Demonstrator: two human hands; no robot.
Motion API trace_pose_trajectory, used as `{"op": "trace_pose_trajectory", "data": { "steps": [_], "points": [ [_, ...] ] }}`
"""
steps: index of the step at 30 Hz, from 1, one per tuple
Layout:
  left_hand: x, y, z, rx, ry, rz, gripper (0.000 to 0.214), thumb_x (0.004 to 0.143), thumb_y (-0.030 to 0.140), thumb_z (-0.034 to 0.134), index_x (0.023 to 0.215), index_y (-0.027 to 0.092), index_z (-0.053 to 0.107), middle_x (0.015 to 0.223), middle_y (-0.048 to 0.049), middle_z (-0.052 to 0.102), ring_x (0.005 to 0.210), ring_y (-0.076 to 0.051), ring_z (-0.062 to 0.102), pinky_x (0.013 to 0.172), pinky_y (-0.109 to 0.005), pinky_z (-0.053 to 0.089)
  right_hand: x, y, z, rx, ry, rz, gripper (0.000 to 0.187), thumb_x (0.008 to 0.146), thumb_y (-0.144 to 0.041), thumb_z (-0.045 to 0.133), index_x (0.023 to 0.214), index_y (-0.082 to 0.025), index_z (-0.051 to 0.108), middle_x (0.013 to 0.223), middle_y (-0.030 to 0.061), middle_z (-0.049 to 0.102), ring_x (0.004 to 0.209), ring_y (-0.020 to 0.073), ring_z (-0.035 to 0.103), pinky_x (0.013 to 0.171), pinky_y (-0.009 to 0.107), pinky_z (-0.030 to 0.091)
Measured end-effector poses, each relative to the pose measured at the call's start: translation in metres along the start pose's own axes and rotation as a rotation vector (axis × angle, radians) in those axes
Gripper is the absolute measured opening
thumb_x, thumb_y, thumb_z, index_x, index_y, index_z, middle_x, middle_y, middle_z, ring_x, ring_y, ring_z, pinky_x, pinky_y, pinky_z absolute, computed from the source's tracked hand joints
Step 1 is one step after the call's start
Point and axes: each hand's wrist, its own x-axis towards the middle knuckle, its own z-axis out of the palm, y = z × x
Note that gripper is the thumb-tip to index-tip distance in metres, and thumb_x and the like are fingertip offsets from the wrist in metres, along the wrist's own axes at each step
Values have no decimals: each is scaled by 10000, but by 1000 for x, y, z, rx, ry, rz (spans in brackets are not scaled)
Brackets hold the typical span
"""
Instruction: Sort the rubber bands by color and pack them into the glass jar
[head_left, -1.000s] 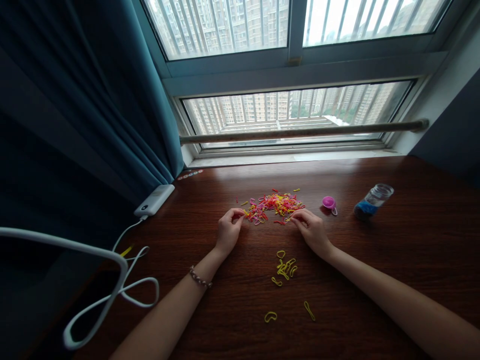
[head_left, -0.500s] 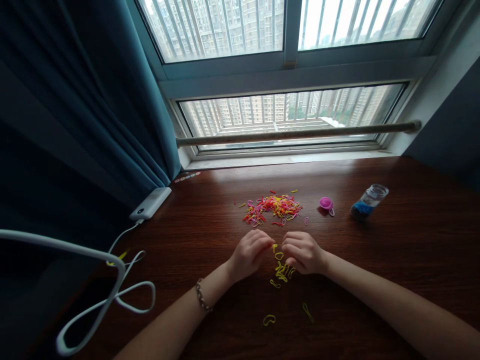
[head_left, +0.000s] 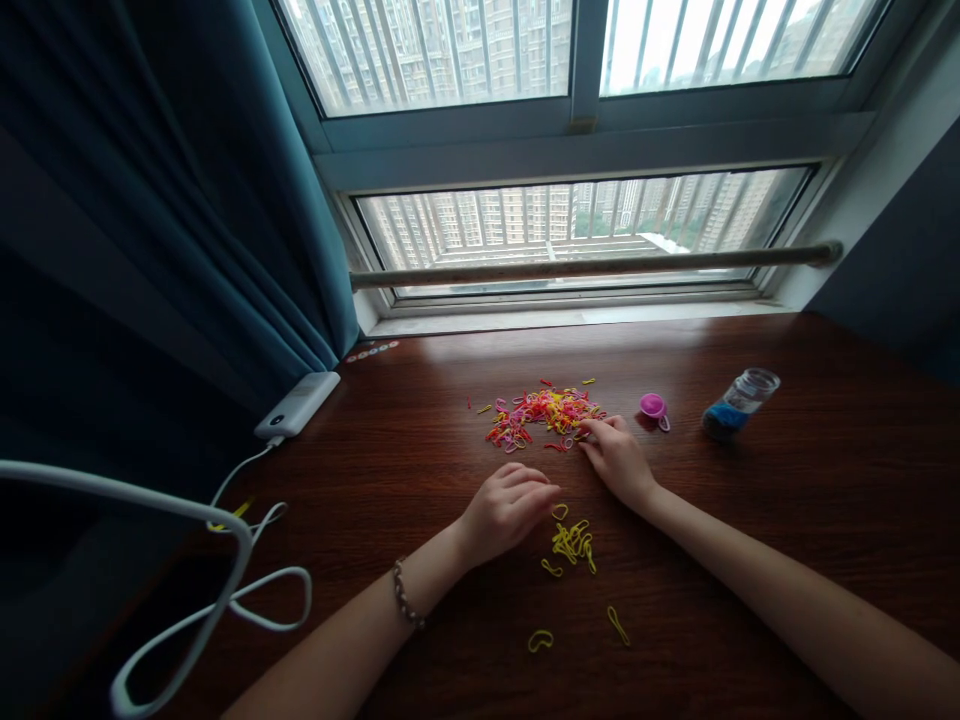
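Near the middle of the dark wooden table (head_left: 420, 430), my left hand (head_left: 504, 515) rests with its fingers curled together. Whatever is between its fingertips is hidden. Just right of them lies a cluster of small yellow rubber bands (head_left: 571, 542), with a few loose ones nearer me. My right hand (head_left: 621, 462) reaches to the right edge of a mixed pile of red, pink, orange and yellow rubber bands (head_left: 541, 415). Its thumb and forefinger are slightly apart at the bands, and I make out nothing held between them.
A small pink cup with a handle (head_left: 653, 407) stands right of the pile. Beyond it a clear jar with a blue band (head_left: 739, 405) leans at a tilt. At left are a white power bank (head_left: 298, 405), a looped white cable (head_left: 244, 560) and a blue curtain (head_left: 300, 250).
My right hand has moved away from my left hand, up to the pile's right edge. The yellow band between the hands no longer shows there. My left hand has barely moved.
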Motion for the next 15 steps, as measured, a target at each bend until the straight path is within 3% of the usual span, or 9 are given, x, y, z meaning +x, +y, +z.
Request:
{"op": "trace_pose_trajectory", "data": {
  "steps": [4,6,9,15],
  "points": [
    [-8,-35,-5,72,273,-356,156,833,219,480,937,195,593,888,-73,650,884,-187,582,824,-350,460,2,5,2,59,-48,-14,193,762,-130,540,932,-206,593,783,53,615,798,223,471,723,364,445],
    [-11,-54,-8,89,349,-544,179,828,230,485,978,189,573,890,-68,633,843,-179,588,796,-335,471,3,5,2,67,-64,-31,188,773,-122,520,929,-203,588,781,53,617,807,224,470,726,361,440],
    [-14,-74,-12,112,330,-716,212,804,206,505,1009,184,554,851,-49,634,777,-174,592,763,-327,472,3,4,0,54,-54,-64,186,790,-113,481,927,-195,577,827,65,613,840,234,473,754,374,429],
    [-3,-95,-10,231,206,-811,180,783,167,509,948,171,581,939,-72,610,807,-181,582,761,-305,447,1,-4,-3,191,100,-40,160,819,-129,419,915,-175,538,864,82,558,803,207,529,735,347,441]
  ]
}}
